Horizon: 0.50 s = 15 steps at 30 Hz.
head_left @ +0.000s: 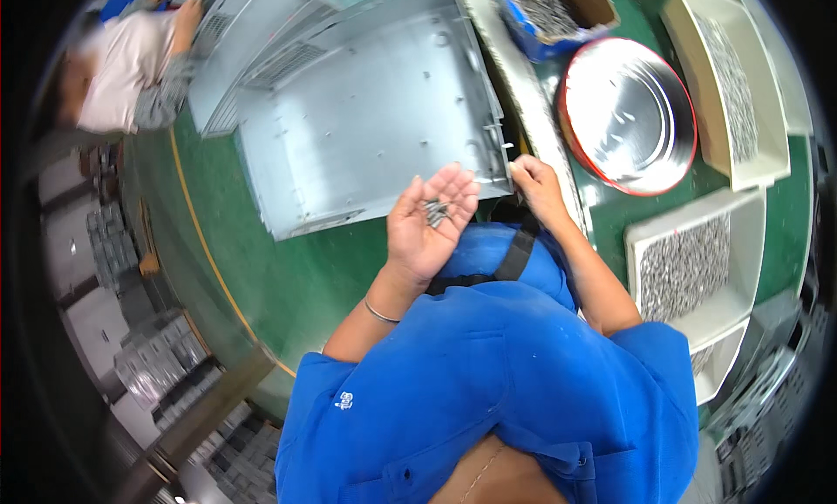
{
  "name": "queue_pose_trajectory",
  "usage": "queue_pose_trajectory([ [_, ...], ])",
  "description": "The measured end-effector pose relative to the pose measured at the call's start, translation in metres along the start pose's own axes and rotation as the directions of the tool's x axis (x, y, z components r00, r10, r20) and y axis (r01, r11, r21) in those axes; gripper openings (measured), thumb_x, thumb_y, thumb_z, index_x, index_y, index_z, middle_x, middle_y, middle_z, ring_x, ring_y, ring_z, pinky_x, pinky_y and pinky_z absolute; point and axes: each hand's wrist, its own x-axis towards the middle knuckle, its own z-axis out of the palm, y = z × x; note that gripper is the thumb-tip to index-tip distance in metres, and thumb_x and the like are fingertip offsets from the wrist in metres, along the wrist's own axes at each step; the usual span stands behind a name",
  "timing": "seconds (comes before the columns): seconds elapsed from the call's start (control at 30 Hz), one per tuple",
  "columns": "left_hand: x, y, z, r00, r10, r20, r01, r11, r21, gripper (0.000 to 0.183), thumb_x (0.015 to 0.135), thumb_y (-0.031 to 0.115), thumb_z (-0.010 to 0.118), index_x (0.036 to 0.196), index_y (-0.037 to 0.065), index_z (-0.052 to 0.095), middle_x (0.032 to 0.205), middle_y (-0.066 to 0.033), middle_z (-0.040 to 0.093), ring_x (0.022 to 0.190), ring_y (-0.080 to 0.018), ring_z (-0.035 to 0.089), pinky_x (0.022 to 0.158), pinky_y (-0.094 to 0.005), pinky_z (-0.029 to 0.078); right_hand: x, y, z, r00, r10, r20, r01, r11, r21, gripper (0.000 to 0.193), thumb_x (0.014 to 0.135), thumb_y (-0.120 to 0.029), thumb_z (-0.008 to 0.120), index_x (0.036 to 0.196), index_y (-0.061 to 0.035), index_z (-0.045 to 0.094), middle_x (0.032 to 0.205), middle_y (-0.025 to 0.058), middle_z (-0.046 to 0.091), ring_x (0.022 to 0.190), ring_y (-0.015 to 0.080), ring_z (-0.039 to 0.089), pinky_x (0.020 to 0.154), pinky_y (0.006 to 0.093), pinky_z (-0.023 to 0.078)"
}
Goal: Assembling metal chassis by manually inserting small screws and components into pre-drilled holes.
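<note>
My left hand [432, 225] is turned palm up with its fingers stretched out. It holds several small grey metal fasteners [436, 212] in the hollow of the palm. My right hand [539, 190] is beside the near right corner of a large grey sheet-metal casing [357, 112], thumb and finger pinched together. Whatever is in that pinch is too small to make out. A small bright pin [507, 146] sticks out from the casing's right edge, just beyond those fingertips. Low walls with cutouts edge the casing, and small studs dot its floor.
On the green bench to the right are a red-rimmed round metal basin [628, 160], cream bins [634, 242] of small metal parts and a blue cardboard box [532, 46] of parts. Another person [131, 68] works at the far left. Stacked grey parts [161, 356] stand at left.
</note>
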Motion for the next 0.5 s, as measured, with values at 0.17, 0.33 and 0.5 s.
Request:
queue_pose_trajectory([
  [0.17, -0.013, -0.001, -0.004, 1.000, 0.024, -0.008, -0.024, 0.998, -0.050, 0.044, 0.090, 0.028, 0.040, 0.116, -0.006, 0.043, 0.110, -0.0220, 0.052, 0.103, -0.0309, 0.051, 0.090, -0.0390, 0.042, -0.001, -0.003, -0.002, 0.982, 0.170, 0.079, -0.179, 0.977, 0.115, 0.026, 0.086, -0.023, 0.050, 0.067, -0.0058, 0.049, 0.056, -0.0037, 0.044, 0.053, 0.0065, 0.041, 0.048, 0.0226, 0.034],
  [0.33, -0.027, 0.007, -0.013, 0.999, 0.012, 0.032, -0.011, 1.000, -0.014, 0.036, 0.091, 0.027, 0.039, 0.109, -0.003, 0.048, 0.086, -0.0106, 0.057, 0.073, -0.0182, 0.053, 0.065, -0.0285, 0.045, -0.001, -0.008, 0.000, 0.991, -0.034, -0.129, 0.034, 0.999, -0.002, 0.021, 0.088, -0.023, 0.049, 0.077, -0.0052, 0.053, 0.065, -0.0032, 0.045, 0.060, 0.0038, 0.040, 0.053, 0.0186, 0.033],
  [0.5, -0.033, 0.018, -0.019, 0.998, -0.063, -0.006, 0.063, 0.994, 0.087, 0.034, 0.092, 0.032, 0.039, 0.101, 0.001, 0.050, 0.060, 0.0015, 0.039, 0.046, -0.0060, 0.034, 0.040, -0.0190, 0.028, -0.024, -0.086, 0.014, 0.955, -0.187, -0.231, 0.236, 0.950, 0.204, 0.005, 0.086, -0.014, 0.052, 0.086, -0.0094, 0.054, 0.062, -0.0077, 0.043, 0.044, -0.0023, 0.026, 0.038, 0.0150, 0.017],
])
